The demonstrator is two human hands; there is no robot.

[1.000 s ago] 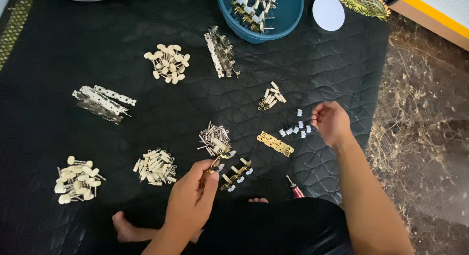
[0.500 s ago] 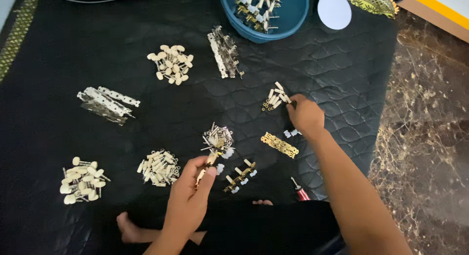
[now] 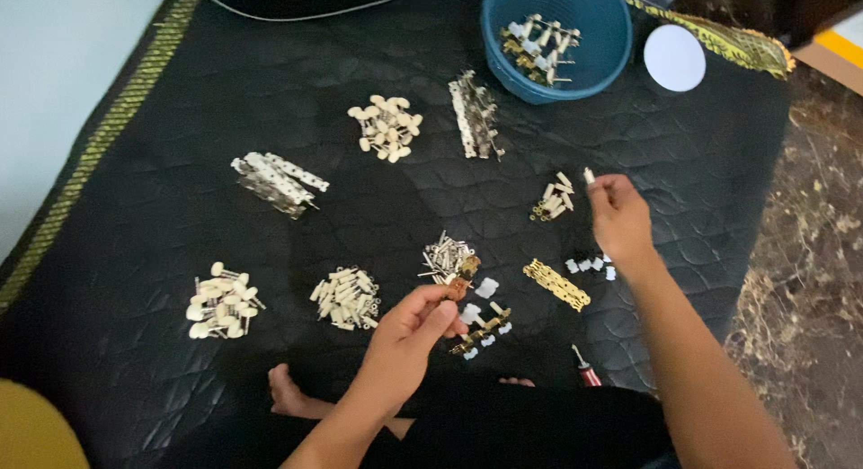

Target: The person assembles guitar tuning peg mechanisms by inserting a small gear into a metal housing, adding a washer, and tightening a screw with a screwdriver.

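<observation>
My left hand [image 3: 409, 330] is low over the black mat [image 3: 180, 199], fingers pinched narrow around a small brass part [image 3: 460, 278] that sticks out past my fingertips. Just beyond those fingertips lies a heap of short silver pins [image 3: 444, 256], and right beside the hand on its right side sits a brass strip with white knobs [image 3: 484, 323]. Left of the hand are two heaps of cream pegs, the nearer one [image 3: 345, 298] close by and the farther one [image 3: 221, 302] well off toward the mat's edge.

My right hand [image 3: 618, 219] is raised farther out, thumb and forefinger closed on a small white piece [image 3: 589, 175]. Just left of it lies a little cluster of white-tipped brass pieces [image 3: 553, 197]. Beneath the wrist are a few tiny white bits [image 3: 591, 264], and nearer me from that hand a flat gold strip [image 3: 557, 284] lies on the mat. A red-handled tool [image 3: 586, 372] rests close to my forearm.

Well beyond both hands stands a blue bowl [image 3: 503, 37] holding more metal parts, with a white round lid [image 3: 674, 58] beside it. Also far out are a bundle of silver plates [image 3: 475, 125], another cream heap [image 3: 387, 127] and a stack of perforated silver strips [image 3: 277, 183].
</observation>
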